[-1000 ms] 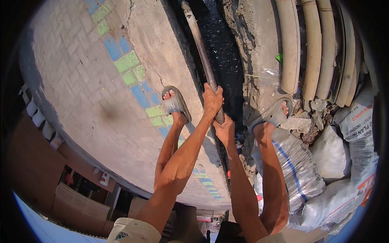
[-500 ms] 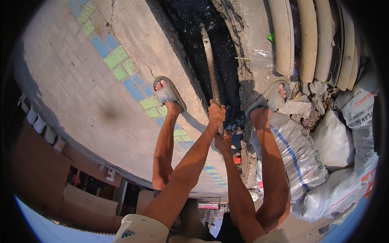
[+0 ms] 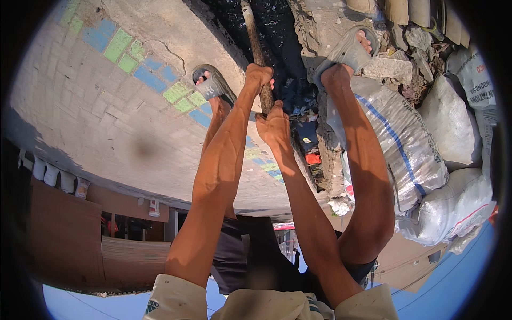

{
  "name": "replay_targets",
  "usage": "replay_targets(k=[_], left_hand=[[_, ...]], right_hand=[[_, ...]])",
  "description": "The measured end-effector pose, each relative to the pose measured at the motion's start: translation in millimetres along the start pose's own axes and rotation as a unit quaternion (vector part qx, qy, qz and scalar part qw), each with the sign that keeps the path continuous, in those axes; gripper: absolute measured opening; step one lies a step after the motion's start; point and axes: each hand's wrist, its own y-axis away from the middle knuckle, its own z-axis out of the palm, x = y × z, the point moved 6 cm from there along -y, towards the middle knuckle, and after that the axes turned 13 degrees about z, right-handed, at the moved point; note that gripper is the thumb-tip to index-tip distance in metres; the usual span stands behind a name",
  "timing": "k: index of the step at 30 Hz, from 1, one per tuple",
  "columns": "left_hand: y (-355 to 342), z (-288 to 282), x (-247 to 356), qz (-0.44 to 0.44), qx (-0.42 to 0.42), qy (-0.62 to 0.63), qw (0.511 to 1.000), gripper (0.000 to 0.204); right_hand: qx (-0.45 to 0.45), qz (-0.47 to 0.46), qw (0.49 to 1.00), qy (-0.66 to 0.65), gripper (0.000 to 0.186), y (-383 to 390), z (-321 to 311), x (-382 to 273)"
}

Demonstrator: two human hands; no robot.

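A long, worn wooden pole [image 3: 254, 40] slants over a narrow drain of dark water [image 3: 285, 50], and its far end runs out at the upper edge. My left hand [image 3: 259, 78] is wrapped round the pole, higher up. Below it, my right hand [image 3: 274, 126] closes round the pole near its near end. The pole's lower tip is partly hidden by the right hand. My feet in grey slides straddle the drain: the left slide [image 3: 216, 85] on the concrete edge, the right slide [image 3: 346, 50] on the other bank.
Litter [image 3: 311, 133], some of it red, lies in the drain nearer me. On the right are stuffed white sacks [image 3: 397, 138], broken rubble [image 3: 392, 69] and curved tan pieces [image 3: 421, 12]. Left of the drain stretches paving [image 3: 106, 117] with a blue and green tile strip [image 3: 128, 64].
Both hands, still round the pole, appear higher and further left in view. The view itself has shifted, with feet, sacks and drain edges displaced too.
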Motion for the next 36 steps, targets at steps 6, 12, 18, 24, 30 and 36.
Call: replay_targets(k=[6, 12, 18, 24, 30, 36], left_hand=[[-17, -6, 11, 0.014, -0.071, -0.038, 0.997, 0.016], [-79, -82, -6, 0.018, -0.187, -0.049, 0.981, 0.02], [-72, -86, -22, 0.045, -0.215, -0.051, 0.974, 0.022], [-69, -54, -30, 0.043, -0.235, -0.078, 0.968, 0.024], [-65, -15, -110, 0.107, -0.103, -0.151, 0.977, 0.018], [-61, 80, -276, 0.268, -0.046, -0.141, 0.952, 0.014]], right_hand=[[0.042, 0.047, 0.998, 0.002, 0.053, 3, 4, -19], [0.064, 0.023, 0.99, -0.121, 0.042, 13, 89, -45], [0.012, 0.04, 0.987, -0.152, 0.047, 20, 109, -39], [0.021, 0.003, 0.989, -0.149, 0.048, 8, 91, 3], [-0.005, -0.053, 0.981, -0.184, 0.052, -32, 115, 131], [0.005, -0.09, 0.978, -0.19, 0.035, -104, 164, 363]])
